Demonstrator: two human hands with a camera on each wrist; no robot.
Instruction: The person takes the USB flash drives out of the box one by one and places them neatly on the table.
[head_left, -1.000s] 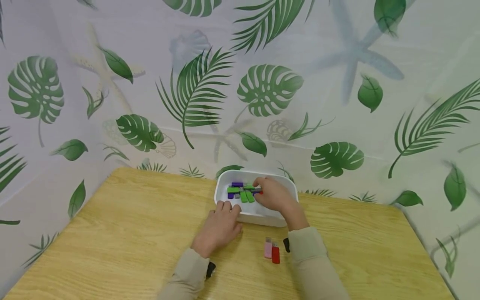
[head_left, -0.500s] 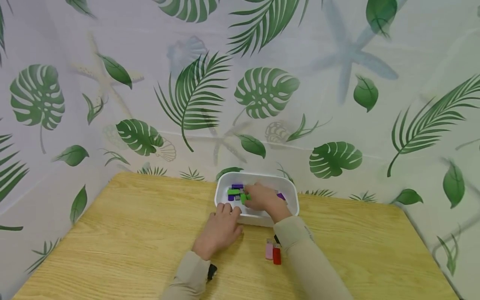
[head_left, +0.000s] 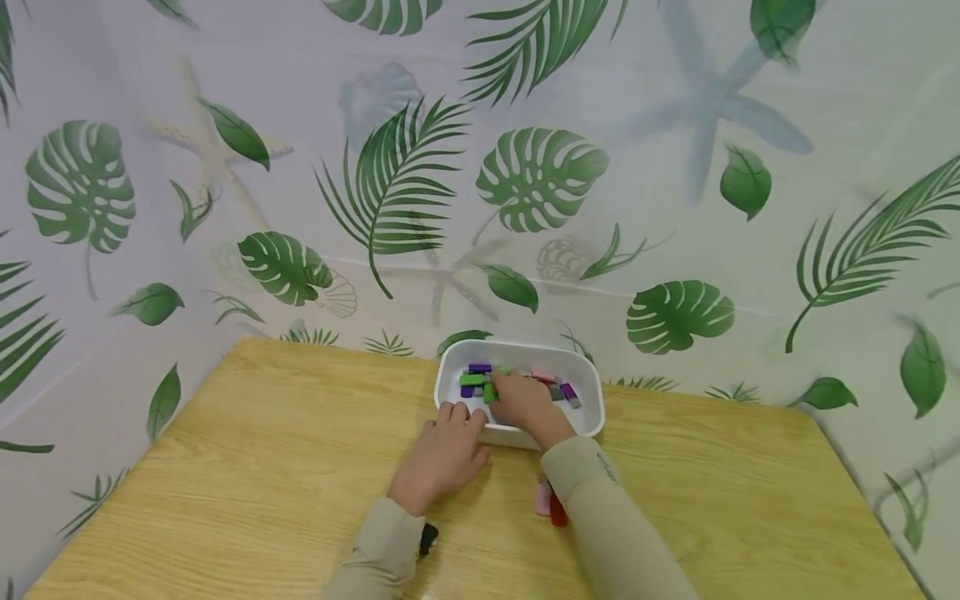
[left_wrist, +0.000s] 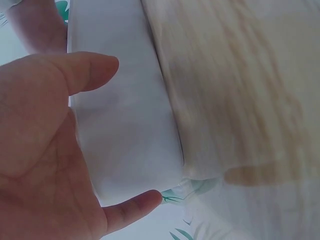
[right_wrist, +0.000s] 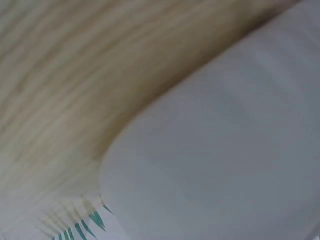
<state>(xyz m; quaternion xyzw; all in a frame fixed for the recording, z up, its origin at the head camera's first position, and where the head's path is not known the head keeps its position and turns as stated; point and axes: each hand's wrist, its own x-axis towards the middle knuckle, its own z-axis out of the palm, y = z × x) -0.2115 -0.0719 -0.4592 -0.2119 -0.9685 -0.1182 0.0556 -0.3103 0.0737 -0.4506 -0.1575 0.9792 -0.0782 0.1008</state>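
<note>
A white plastic tub stands at the back of the table. My left hand holds its front-left rim, fingers hooked over the edge; in the left wrist view the thumb lies along the outer wall. My right hand reaches down into the tub, fingertips at green USB sticks. Those fingers are partly hidden, and I cannot tell whether they pinch a stick. Purple USB sticks lie left of the hand, while a pink stick and another purple stick lie right of it.
On the table in front of the tub lie a pink USB stick and a red one, side by side, partly covered by the right sleeve. A leaf-printed cloth hangs close behind the wooden table.
My right hand has moved left within the tub onto the green sticks, uncovering the pink and purple ones at the right. My left hand has stayed on the rim.
</note>
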